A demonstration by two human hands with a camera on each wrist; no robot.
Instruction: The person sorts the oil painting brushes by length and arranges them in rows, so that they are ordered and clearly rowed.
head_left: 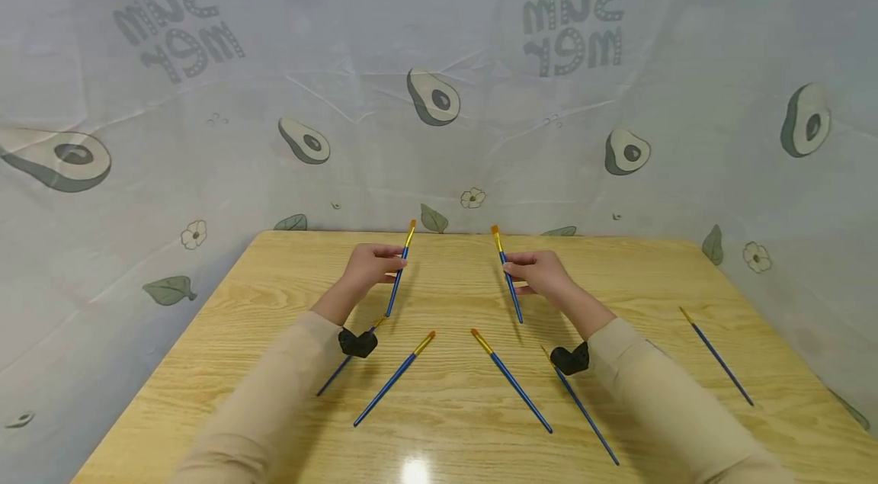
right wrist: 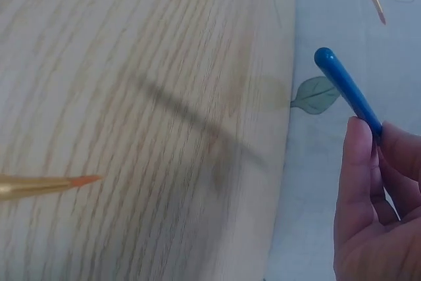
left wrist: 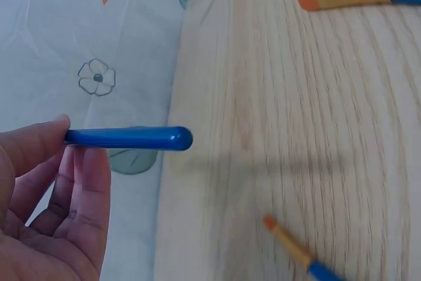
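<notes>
Reading the table as a clock with twelve at its far edge, a person's left hand (head_left: pixel 376 264) is at eleven and the right hand (head_left: pixel 537 270) at one, well apart from each other. The left pinches a blue-handled paintbrush with a gold ferrule and orange bristles (head_left: pixel 396 287) between thumb and fingers; its bristle end points a little past twelve. The right pinches a matching brush with a broader-looking orange head (head_left: pixel 514 293), bristles aimed toward eleven. Both are held clear of the pale wood-grained tabletop (head_left: pixel 453 286) (the wrist views show shadows on the wood).

Five more blue-and-gold brushes lie on the wood. A slim one (head_left: pixel 334 375) is at nine, partly hidden by the black wrist-worn device (head_left: pixel 358 343); a thicker, round-tipped one (head_left: pixel 394 379) rests at eight, bristles toward one. Near four lie a thick brush (head_left: pixel 514 384) and, just outside it, a thin fine-pointed brush (head_left: pixel 586 415), its tip beside the other black device (head_left: pixel 571 359). Another thin brush (head_left: pixel 720 361) is at three. Beyond the far edge hangs a pale grey cloth printed with avocados, leaves and flowers (head_left: pixel 370 171); long beige sleeves (head_left: pixel 274 385) cover the forearms.
</notes>
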